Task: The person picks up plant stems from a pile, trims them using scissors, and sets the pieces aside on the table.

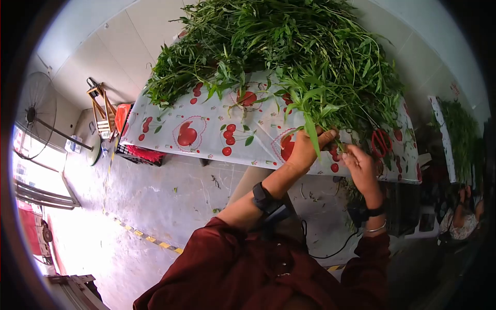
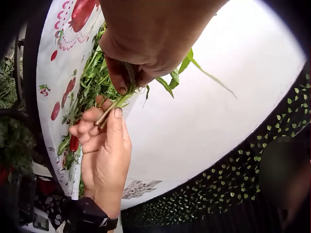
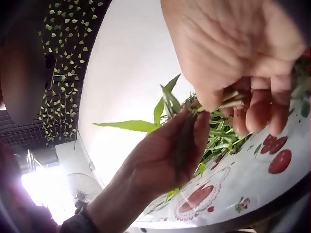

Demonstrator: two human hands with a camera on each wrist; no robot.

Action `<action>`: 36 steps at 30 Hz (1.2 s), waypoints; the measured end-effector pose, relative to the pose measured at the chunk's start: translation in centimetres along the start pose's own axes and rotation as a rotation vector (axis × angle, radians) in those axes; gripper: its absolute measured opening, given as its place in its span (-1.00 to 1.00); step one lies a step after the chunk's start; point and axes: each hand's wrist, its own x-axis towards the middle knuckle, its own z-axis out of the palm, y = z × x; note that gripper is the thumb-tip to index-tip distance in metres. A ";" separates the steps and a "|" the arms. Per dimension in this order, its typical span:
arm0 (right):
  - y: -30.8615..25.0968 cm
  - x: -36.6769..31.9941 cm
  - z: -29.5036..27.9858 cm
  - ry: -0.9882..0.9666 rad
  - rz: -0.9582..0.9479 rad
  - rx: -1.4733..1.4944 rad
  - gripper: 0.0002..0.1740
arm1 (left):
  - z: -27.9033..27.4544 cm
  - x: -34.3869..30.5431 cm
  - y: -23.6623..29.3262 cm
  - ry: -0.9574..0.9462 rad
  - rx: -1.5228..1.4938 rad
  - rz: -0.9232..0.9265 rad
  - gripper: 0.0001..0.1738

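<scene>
My left hand grips a small bunch of leafy green stems at the table's front edge. Long narrow leaves stick out past its fingers. Close beside it, my right hand pinches the pale cut ends of the same stems between thumb and fingers. In the right wrist view these ends lie across the right fingers. Red-handled scissors lie on the tablecloth just beyond the right hand, their blades hidden by greens.
A large heap of leafy greens covers the back of the table, over a cherry-patterned cloth. At left are a fan, a wooden folding stool and a black crate. Another person sits at right by a second greens-covered table.
</scene>
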 end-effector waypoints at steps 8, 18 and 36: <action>1.4 0.7 -0.6 0.311 0.002 -0.115 -0.82 | -1.4 -1.5 1.6 -0.161 0.435 -0.113 -0.63; -2.5 1.4 3.7 0.198 -0.214 -0.323 -0.94 | -1.2 -2.9 3.7 -0.004 1.324 0.789 -0.57; 3.0 -0.8 4.5 0.296 -0.117 -0.306 -0.85 | -23.3 -1.0 24.2 0.316 2.242 0.790 -0.90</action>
